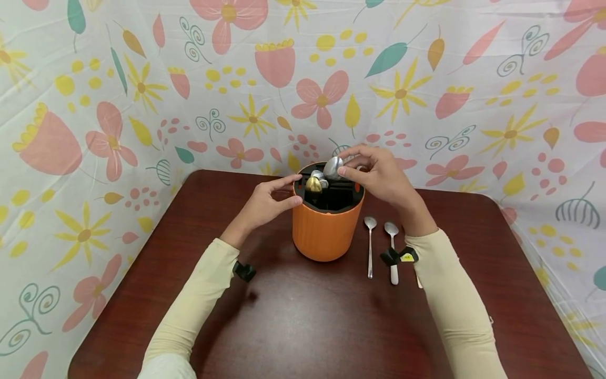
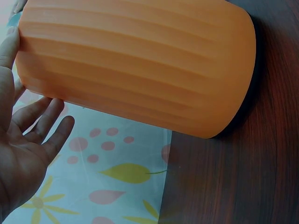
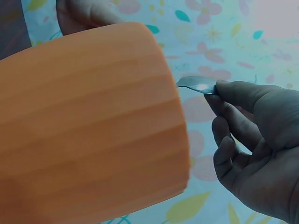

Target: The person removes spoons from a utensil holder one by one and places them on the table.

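An orange ribbed utensil holder (image 1: 324, 237) with a black divided insert stands upright on the table. My right hand (image 1: 384, 173) pinches a silver spoon (image 1: 333, 167) by its bowl, between thumb and fingers, over the holder's top. In the right wrist view the bowl of this spoon (image 3: 198, 85) shows just above the rim, its handle hidden by the holder. My left hand (image 1: 269, 202) touches the holder's left rim with fingers and thumb extended. A gold spoon (image 1: 313, 184) and other silver spoon heads (image 1: 323, 182) stick up inside the holder.
Two silver spoons, one thinner (image 1: 370, 223) and one wider (image 1: 392, 229), lie on the dark wooden table (image 1: 293, 321) right of the holder. Another handle shows partly under my right wrist. A floral curtain (image 1: 350, 63) encloses the table's back and sides.
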The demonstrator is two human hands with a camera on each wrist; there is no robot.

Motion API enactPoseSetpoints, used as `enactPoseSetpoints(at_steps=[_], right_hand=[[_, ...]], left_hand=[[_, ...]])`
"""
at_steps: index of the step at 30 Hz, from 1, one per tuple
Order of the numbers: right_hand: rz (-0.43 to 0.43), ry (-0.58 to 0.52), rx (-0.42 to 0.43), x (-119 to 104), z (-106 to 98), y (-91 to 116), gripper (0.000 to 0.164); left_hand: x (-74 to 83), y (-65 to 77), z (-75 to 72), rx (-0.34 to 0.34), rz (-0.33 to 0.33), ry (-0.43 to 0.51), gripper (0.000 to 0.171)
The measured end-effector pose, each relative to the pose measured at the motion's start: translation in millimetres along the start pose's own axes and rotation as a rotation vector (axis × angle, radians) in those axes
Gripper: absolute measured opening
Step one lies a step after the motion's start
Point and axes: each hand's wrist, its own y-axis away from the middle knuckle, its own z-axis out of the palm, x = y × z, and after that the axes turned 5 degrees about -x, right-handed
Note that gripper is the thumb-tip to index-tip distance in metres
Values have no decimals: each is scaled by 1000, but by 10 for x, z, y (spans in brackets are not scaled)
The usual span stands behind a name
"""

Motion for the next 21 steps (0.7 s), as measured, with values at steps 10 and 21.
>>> enactPoseSetpoints(at_steps=[10, 21], right_hand=[[-75, -3, 13, -159, -96, -63, 25], [-116, 54, 28, -329, -174, -143, 25]], left_hand=[[3, 1, -4, -1, -15, -10, 55], [-2, 1, 1, 0, -3, -2, 55]])
